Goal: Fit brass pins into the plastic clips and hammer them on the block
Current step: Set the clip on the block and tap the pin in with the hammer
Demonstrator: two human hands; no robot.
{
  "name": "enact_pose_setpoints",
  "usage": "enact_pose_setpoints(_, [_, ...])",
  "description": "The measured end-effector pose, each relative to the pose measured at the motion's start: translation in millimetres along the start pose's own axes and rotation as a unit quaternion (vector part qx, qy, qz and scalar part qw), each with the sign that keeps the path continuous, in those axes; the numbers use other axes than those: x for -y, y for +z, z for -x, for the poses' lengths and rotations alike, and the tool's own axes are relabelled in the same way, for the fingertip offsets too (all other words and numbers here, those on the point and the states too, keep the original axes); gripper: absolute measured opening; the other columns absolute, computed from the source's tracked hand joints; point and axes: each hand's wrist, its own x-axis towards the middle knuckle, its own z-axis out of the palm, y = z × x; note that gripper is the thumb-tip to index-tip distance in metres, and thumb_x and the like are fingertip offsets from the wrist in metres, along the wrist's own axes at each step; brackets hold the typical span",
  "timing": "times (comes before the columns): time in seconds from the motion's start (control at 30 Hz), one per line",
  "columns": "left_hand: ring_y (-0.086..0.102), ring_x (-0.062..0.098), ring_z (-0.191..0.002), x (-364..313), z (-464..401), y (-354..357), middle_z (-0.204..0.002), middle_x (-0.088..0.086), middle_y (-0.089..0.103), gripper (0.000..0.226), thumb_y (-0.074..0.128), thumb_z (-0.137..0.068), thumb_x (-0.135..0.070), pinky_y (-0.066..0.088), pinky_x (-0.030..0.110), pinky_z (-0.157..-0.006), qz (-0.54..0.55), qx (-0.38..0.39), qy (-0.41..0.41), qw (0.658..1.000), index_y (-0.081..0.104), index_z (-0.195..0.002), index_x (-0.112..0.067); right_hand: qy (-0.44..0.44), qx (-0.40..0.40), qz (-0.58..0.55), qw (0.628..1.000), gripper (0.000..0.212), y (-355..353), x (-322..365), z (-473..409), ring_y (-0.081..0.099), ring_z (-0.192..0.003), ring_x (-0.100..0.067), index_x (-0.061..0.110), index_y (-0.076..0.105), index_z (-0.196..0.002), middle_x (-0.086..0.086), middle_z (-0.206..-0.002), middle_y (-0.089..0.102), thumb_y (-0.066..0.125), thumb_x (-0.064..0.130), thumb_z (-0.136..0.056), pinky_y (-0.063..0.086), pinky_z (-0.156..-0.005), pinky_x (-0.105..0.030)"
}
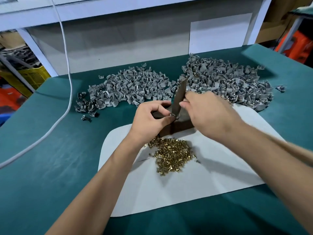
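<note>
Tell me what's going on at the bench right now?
A person is working at a dark block on white paper. The left hand pinches a small clip on the block, while the right hand holds a flat dark striking tool down on it. Brass pins lie heaped in front; two heaps of grey clips sit behind.

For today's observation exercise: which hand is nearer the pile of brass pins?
Left. The left hand sits just above the brass pins; the right hand is farther up and right, over the block.
</note>
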Motion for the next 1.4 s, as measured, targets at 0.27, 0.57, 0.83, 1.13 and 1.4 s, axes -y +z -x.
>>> enact_pose_setpoints(0.27, [0.071,-0.003,-0.093,-1,1,-2,-0.113,0.000,0.072,0.019,0.084,-0.077,0.004,0.050,0.010,-0.083,0.003,0.008,0.001,1.000,0.073,-0.070,-0.010,-0.024,-0.031,0.004,0.999,0.025,3,6,2,0.049,-0.059,-0.028,0.021,0.053,-0.107,0.004,-0.066,0.043,0.037,0.039,-0.108,0.039,-0.059,-0.037])
enact_pose_setpoints(0.57, [0.071,0.005,-0.103,2,-1,-2,-0.120,0.006,0.072,0.009,0.083,-0.079,0.004,0.053,0.017,-0.089,0.001,0.009,-0.004,1.000,0.076,-0.076,-0.001,-0.013,-0.028,-0.024,0.999,0.027,2,1,1,0.050,-0.065,-0.030,0.019,0.055,-0.107,0.000,-0.071,0.049,0.037,0.039,-0.108,0.045,-0.064,-0.040])
enact_pose_setpoints(0.83, [0.072,0.001,-0.093,4,-1,-2,-0.118,0.001,0.072,0.008,0.083,-0.079,0.003,0.052,0.014,-0.083,0.006,0.005,-0.009,1.000,0.075,-0.078,0.004,-0.014,-0.102,-0.028,0.994,0.024,2,0,-4,0.046,-0.054,-0.026,0.020,0.053,-0.107,0.002,-0.063,0.044,0.038,0.039,-0.108,0.040,-0.058,-0.036])
enact_pose_setpoints(1.13, [0.068,0.007,-0.110,4,1,-1,-0.114,-0.004,0.075,0.007,0.085,-0.079,-0.006,0.052,0.036,-0.102,-0.042,-0.019,0.030,0.998,0.079,-0.077,-0.009,-0.114,0.013,-0.103,0.988,0.017,-11,-35,-3,0.056,-0.067,-0.004,0.033,0.060,-0.084,0.015,-0.075,0.063,0.061,0.042,-0.098,0.038,-0.058,-0.026])
enact_pose_setpoints(1.4, [0.063,0.010,-0.117,8,-1,-1,-0.113,-0.009,0.076,0.007,0.079,-0.087,-0.011,0.045,0.045,-0.107,-0.032,-0.023,0.027,0.999,0.081,-0.081,-0.013,-0.127,0.225,-0.095,0.961,0.025,-17,-71,8,0.064,-0.065,0.004,0.028,0.076,-0.085,0.017,-0.070,0.070,0.086,0.009,-0.072,0.044,-0.058,-0.009])
